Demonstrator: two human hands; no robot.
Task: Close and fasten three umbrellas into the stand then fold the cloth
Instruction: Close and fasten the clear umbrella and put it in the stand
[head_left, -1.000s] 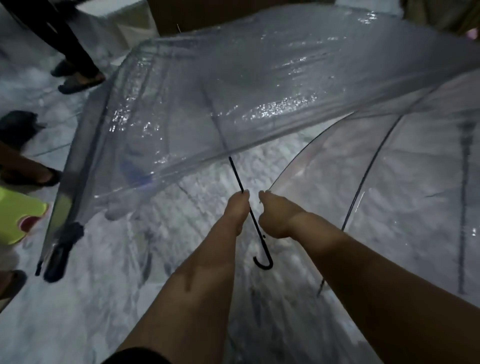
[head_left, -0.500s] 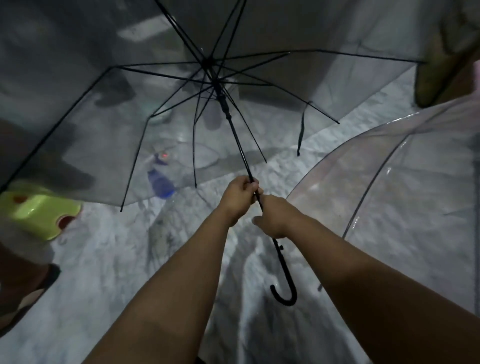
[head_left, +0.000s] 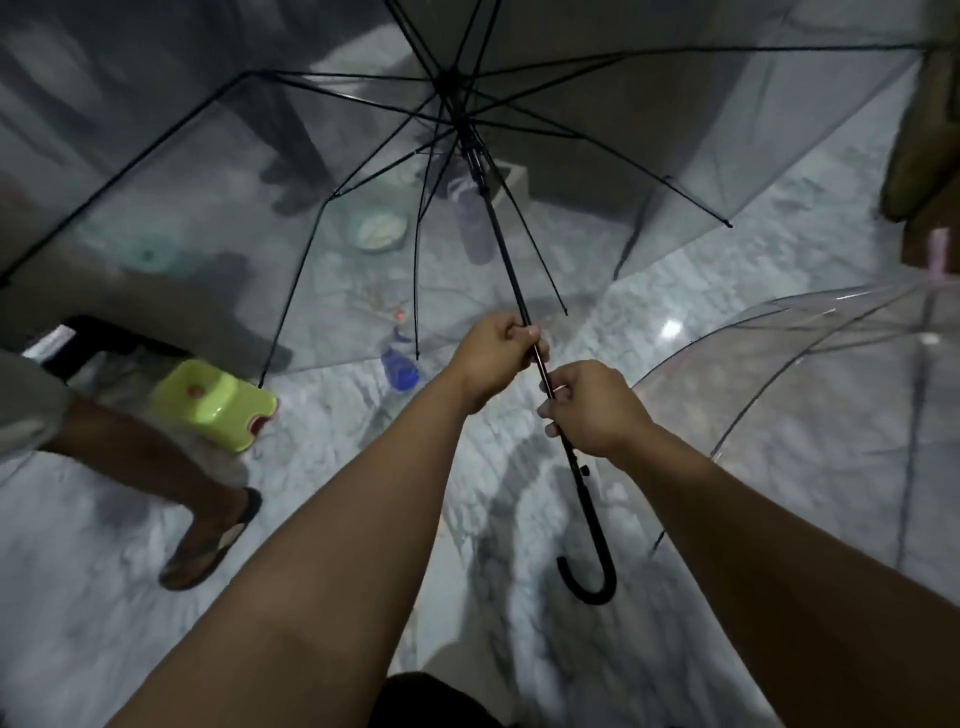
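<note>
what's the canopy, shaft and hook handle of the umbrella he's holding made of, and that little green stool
Canopy: clear, slightly glossy plastic film; the floor shows through. Shaft: thin, straight and black, probably painted metal. Hook handle: black, smooth, likely moulded plastic. Green stool: glossy lime plastic, with rounded moulded edges.

clear umbrella (head_left: 597, 130), black handle (head_left: 589, 566), lime-green stool (head_left: 218, 402)

marble floor (head_left: 701, 270): green stool (head_left: 218, 402), bowl (head_left: 377, 231), second umbrella (head_left: 831, 395).

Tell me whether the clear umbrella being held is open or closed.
Open: the clear umbrella with the black shaft has its ribs spread wide and canopy stretched out.
</note>
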